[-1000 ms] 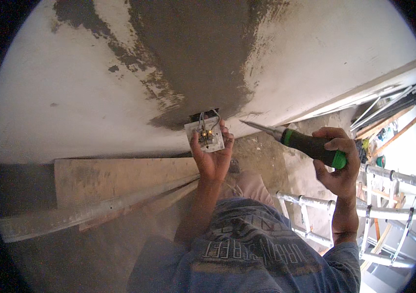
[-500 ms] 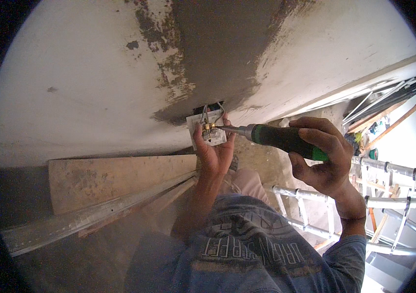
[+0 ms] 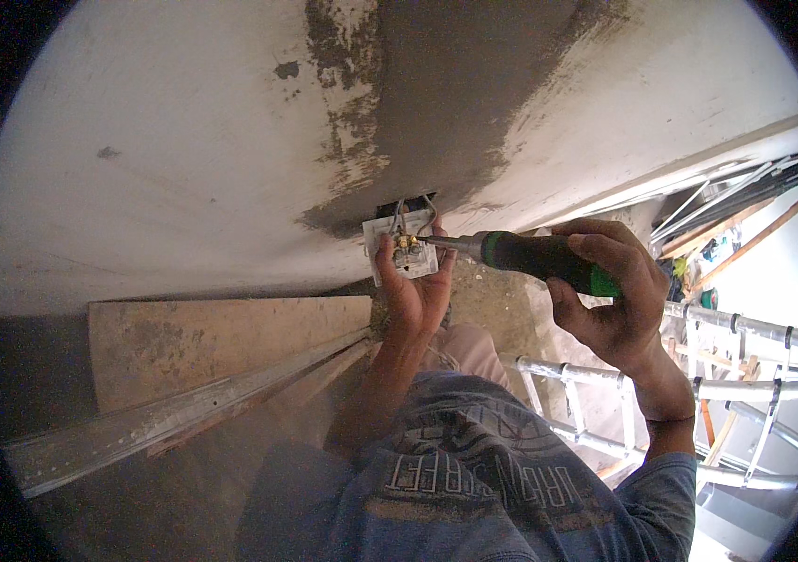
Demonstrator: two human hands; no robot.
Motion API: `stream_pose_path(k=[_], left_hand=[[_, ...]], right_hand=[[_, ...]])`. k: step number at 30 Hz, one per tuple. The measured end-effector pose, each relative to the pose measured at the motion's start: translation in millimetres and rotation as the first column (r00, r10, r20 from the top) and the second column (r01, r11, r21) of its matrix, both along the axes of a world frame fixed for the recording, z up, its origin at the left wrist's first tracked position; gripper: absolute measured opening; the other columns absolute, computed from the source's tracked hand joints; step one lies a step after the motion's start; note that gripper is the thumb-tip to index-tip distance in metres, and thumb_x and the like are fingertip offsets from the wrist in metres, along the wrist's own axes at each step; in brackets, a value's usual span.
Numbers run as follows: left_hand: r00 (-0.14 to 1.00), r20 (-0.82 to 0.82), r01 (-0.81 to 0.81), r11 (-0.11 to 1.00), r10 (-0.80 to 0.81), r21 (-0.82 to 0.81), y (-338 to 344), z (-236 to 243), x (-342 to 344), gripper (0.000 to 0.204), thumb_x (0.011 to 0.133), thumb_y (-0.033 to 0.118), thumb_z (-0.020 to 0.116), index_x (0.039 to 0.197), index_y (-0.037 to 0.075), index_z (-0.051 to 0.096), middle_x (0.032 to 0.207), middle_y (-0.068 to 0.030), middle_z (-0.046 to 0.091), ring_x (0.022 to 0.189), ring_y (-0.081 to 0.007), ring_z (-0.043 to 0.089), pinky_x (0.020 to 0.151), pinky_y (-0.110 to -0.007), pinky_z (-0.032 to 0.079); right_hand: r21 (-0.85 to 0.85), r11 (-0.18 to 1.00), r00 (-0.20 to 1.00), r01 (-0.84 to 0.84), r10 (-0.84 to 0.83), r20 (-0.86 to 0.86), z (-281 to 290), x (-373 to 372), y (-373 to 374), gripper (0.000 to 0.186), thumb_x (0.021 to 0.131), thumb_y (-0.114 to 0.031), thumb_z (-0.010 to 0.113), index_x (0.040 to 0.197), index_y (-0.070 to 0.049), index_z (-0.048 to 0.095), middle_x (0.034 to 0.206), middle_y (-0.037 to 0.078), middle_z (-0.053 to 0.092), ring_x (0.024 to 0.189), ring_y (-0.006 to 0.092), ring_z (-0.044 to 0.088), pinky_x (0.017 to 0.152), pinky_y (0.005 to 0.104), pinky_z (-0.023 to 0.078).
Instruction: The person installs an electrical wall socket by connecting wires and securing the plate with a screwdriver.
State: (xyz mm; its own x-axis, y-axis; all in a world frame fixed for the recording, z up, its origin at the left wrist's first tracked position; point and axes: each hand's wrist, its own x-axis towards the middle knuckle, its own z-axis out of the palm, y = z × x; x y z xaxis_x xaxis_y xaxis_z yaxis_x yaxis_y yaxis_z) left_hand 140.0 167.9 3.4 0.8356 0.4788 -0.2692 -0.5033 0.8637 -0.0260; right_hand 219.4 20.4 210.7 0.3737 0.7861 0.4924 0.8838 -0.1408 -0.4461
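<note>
My left hand [image 3: 418, 302] grips a white electrical faceplate [image 3: 388, 267] by its sides, thumb on one edge and fingers round the other. Its back is turned up, showing brass terminals [image 3: 407, 243]. Grey wires [image 3: 430, 214] run from these into a dark wall box opening [image 3: 399, 204]. My right hand [image 3: 619, 295] is closed round the black and green handle of a screwdriver [image 3: 539, 258]. The screwdriver lies nearly level, its tip at the terminals; whether it sits in a screw is too small to tell.
The white wall [image 3: 184, 187] carries a band of grey plaster [image 3: 446, 94] above the box. A wooden board [image 3: 230, 351] and a long metal bar [image 3: 184, 417] lie at left. On the right stands a metal ladder [image 3: 727, 389], with poles [image 3: 764, 220] beyond.
My right hand and the screwdriver handle have shifted slightly left. The faceplate stays in my left hand, and the tip remains at the terminals. The view has moved a little.
</note>
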Motion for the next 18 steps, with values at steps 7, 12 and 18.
stream_pose_path(k=[7,12,18], left_hand=[[1.0,-0.022,-0.016,1.0,0.017,0.024,-2,4,0,0.048,0.094,0.04,0.054,0.127,0.006,0.051,0.124,-0.017,0.057,0.107,-0.0259,0.058,0.09,-0.039,0.047],[1.0,0.018,-0.024,0.999,0.024,-0.022,-1,4,1,0.046,0.095,0.039,0.052,0.128,0.006,0.05,0.123,-0.0167,0.058,0.106,-0.0265,0.059,0.091,-0.04,0.048],[0.998,0.058,-0.024,0.999,0.025,-0.022,-2,-1,1,0.042,0.097,0.032,0.052,0.131,0.007,0.048,0.125,-0.0124,0.057,0.116,-0.0264,0.055,0.099,-0.042,0.046]], right_hand=[[-0.031,0.999,0.999,-0.044,0.045,0.024,13,1,11,0.04,0.073,-0.008,0.078,0.107,-0.002,0.058,0.101,0.018,0.065,0.085,0.0318,0.069,0.069,0.0354,0.057],[-0.108,0.993,0.999,-0.039,0.042,0.019,26,-1,20,0.04,0.074,-0.011,0.079,0.108,-0.002,0.059,0.098,0.019,0.064,0.084,0.0327,0.069,0.067,0.036,0.056],[-0.273,0.936,0.969,-0.22,0.241,0.048,41,-4,30,0.044,0.077,-0.015,0.077,0.112,-0.002,0.056,0.108,0.02,0.061,0.089,0.0311,0.069,0.068,0.0366,0.059]])
